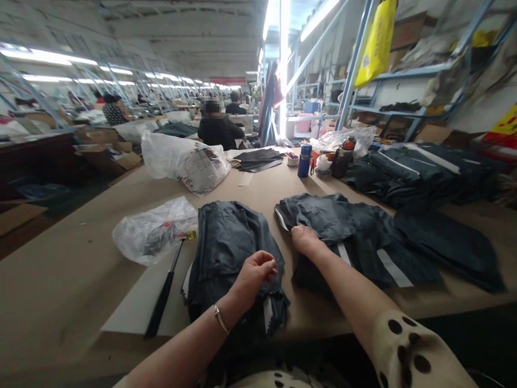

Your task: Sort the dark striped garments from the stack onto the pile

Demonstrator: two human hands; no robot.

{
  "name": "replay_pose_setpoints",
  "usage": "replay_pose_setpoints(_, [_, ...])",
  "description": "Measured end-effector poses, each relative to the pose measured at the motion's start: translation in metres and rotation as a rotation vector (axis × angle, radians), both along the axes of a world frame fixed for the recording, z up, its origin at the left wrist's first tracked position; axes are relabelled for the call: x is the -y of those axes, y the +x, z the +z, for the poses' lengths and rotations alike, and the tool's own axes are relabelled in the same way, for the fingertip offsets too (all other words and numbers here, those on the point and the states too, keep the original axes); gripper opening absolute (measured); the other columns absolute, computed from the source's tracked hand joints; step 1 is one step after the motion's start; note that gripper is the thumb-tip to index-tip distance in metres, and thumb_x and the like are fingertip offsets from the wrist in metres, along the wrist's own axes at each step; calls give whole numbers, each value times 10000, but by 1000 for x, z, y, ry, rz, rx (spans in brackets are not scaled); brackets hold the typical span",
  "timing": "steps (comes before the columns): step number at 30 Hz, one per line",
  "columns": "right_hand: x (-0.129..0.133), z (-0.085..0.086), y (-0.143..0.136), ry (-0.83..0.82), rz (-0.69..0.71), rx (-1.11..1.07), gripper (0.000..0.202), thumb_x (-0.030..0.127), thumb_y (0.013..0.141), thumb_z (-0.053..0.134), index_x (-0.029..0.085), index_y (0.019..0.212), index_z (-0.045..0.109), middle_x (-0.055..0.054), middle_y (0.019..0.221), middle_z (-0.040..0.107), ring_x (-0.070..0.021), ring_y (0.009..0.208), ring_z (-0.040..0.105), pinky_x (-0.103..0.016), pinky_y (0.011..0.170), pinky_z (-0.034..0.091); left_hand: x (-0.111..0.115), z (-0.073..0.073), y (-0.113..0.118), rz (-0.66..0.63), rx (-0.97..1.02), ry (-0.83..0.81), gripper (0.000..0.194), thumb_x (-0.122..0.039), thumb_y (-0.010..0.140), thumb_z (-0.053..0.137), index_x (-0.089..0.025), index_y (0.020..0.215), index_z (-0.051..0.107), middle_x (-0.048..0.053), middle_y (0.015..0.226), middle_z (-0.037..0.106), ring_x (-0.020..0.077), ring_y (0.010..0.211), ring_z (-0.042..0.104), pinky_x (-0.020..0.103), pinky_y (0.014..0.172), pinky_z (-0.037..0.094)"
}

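Note:
A folded stack of dark garments (230,237) lies in the middle of the table. Over its right part is my left hand (258,272), with a bracelet at the wrist and its fingers curled together; whatever may be between them is too small to name. My right hand (305,240) grips the left edge of a second dark garment pile (323,213), beside a white strip there. That pile spreads to the right and shows pale strips across it.
On the brown table (92,269) are a black-handled tool (163,302), a small plastic bag (155,229), and a larger bag (186,161). A blue bottle (305,160), a dark bottle (343,157) and more garments (420,172) stand behind. People sit farther back.

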State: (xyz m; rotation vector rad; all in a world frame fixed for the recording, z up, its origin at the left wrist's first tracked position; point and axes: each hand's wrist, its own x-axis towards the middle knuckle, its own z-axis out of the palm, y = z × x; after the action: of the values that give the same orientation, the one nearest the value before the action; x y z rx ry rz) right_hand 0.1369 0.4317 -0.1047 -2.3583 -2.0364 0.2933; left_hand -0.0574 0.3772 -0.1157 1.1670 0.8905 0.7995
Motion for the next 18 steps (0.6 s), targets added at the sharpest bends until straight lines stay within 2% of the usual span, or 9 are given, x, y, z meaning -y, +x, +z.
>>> replay_pose_setpoints(2, [10,13,12,115,-22,-57,255,257,937,438,102,967,638,-107,1004,653,-187,957,605,-330,853,449,-9,5,1,46,78,-43,239,-269,700,659,-117,822,520,32,767,557,117,637,577,185,498,437])
replay_pose_setpoints(5, [39,24,16,270,18,-160,271,291,946,412,139,915,634,-73,933,661,-168,888,609,-251,776,423,-25,16,10,141,209,-176,286,-253,745,654,-148,965,503,33,874,551,110,648,590,220,546,487])
replay_pose_setpoints(7, [63,22,9,331,61,-212,271,331,938,433,157,844,619,-44,867,642,-147,814,598,-230,729,408,-33,24,18,128,263,-243,287,-281,787,629,-160,1012,498,41,916,561,109,635,595,252,578,513])
replay_pose_setpoints(9, [85,13,-1,381,84,-254,262,340,923,462,162,788,599,-31,831,607,-142,767,579,-237,702,396,-35,31,24,60,279,-263,279,-324,808,609,-164,1015,511,50,915,587,120,616,601,276,581,522])
replay_pose_setpoints(11, [101,3,-10,426,87,-355,235,330,902,487,167,767,588,-24,816,580,-146,743,565,-253,687,390,-34,36,28,21,238,-254,256,-291,795,602,-162,1004,529,55,875,615,140,605,607,281,554,518])
replay_pose_setpoints(14, [111,-4,-18,439,37,-566,192,359,833,569,181,898,603,-16,828,566,-159,736,550,-274,685,408,-24,39,32,55,167,-214,249,-143,709,569,-136,958,567,63,813,636,161,615,610,281,543,512])
replay_pose_setpoints(16, [112,0,-23,460,2,-584,346,343,789,600,183,1093,561,-27,892,565,-175,765,545,-295,705,430,-16,40,36,77,178,-147,275,-116,663,567,-124,938,589,62,815,642,164,649,608,274,567,509])
replay_pose_setpoints(18, [109,13,-28,556,10,-509,457,250,796,531,162,1240,470,-61,994,551,-199,849,541,-324,765,441,-9,41,41,82,203,-50,276,-148,660,598,-118,934,610,52,827,645,152,678,594,252,599,495])
